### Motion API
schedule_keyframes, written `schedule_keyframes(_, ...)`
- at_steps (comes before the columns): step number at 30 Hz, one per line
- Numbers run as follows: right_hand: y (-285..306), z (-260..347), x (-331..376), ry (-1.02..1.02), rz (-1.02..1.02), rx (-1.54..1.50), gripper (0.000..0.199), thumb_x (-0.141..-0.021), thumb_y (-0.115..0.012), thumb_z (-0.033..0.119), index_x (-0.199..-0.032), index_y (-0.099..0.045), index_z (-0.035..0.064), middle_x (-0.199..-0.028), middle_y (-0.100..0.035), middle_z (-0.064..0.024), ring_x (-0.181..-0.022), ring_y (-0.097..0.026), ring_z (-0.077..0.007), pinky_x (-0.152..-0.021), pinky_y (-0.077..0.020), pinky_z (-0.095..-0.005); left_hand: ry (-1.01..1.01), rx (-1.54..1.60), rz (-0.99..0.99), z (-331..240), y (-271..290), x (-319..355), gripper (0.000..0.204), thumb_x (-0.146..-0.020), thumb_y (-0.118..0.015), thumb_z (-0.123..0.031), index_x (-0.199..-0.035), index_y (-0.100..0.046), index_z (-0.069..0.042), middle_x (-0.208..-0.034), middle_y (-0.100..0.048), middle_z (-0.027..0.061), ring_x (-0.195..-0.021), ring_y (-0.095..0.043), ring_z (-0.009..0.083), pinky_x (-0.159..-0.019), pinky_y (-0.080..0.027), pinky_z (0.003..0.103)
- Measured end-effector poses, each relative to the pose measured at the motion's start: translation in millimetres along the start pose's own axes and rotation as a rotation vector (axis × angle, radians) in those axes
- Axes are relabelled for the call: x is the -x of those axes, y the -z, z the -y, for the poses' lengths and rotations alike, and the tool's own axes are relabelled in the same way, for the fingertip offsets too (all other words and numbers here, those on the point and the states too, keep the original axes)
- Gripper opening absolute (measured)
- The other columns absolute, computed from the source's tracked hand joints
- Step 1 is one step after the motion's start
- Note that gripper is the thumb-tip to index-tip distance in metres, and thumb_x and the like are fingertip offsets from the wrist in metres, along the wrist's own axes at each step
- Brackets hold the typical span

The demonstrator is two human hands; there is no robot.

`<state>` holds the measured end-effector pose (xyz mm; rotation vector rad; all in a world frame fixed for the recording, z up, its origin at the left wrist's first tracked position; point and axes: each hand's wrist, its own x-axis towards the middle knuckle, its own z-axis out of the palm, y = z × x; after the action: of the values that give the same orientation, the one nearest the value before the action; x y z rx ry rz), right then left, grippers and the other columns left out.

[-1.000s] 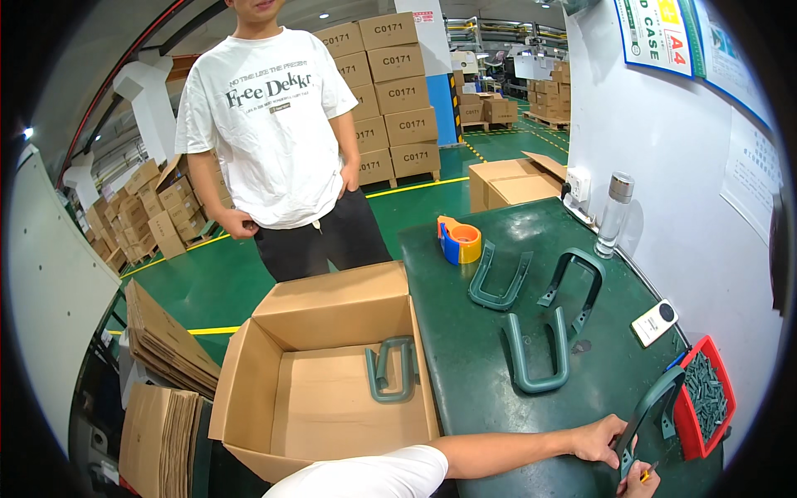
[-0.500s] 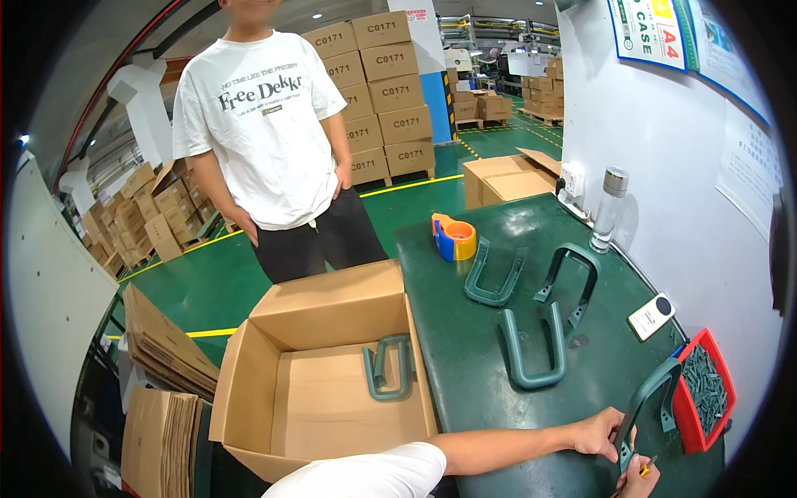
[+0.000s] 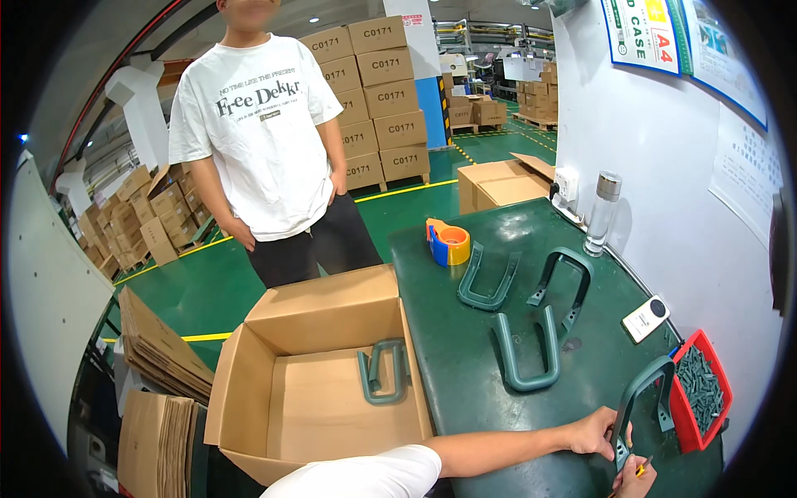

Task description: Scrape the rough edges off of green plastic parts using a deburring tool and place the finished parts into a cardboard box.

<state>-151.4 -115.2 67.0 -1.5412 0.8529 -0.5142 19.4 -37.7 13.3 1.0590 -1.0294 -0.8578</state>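
Three green U-shaped handles lie beyond the left hand.

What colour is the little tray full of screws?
Red tray, seen in the head view at the table's near right.

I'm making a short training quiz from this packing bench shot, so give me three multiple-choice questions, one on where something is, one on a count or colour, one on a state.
1. Where does the tape dispenser lie?
A. in the box
B. at the table's far left corner
C. in the red bin

2. How many green U-shaped handles lie loose on the table, unheld?
A. one
B. three
C. five

3. What state is the cardboard box in?
A. taped shut
B. flattened
C. open, one handle inside

B: it sits at the green table's far left corner.
B: three lie mid-table; a fourth handle is in the left hand.
C: the flaps stand open with one handle on the bottom.
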Motion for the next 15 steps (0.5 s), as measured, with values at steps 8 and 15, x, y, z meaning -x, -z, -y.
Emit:
schedule_keyframes(8, -5, 3, 4, 0.000, 0.068, -0.007, 0.014, -0.088, -0.058, 0.014, -0.084, -0.060, 0.0012, -0.058, -0.050, 0.0007, -0.048, -0.044, -0.0063, -0.043, -0.0330, -0.0198, -0.021, 0.052, -0.033, -6, 9, 2, 0.039, -0.054, -0.075, 0.003, -0.091, -0.062, -0.003, -0.085, -0.064, 0.0024, -0.071, -0.055, 0.0072, -0.060, -0.042, 0.022)
schedule_keyframes(15, 3, 4, 14, -0.005, 0.074, -0.049, 0.015, -0.089, -0.057, 0.015, -0.090, -0.061, 0.0006, -0.063, -0.051, -0.0004, -0.051, -0.046, -0.0073, -0.045, -0.0346, -0.0194, -0.015, 0.031, -0.020, -10, 4, -4, 0.037, -0.058, -0.075, 0.002, -0.092, -0.062, -0.002, -0.087, -0.066, 0.0039, -0.074, -0.058, 0.0085, -0.065, -0.045, 0.023)
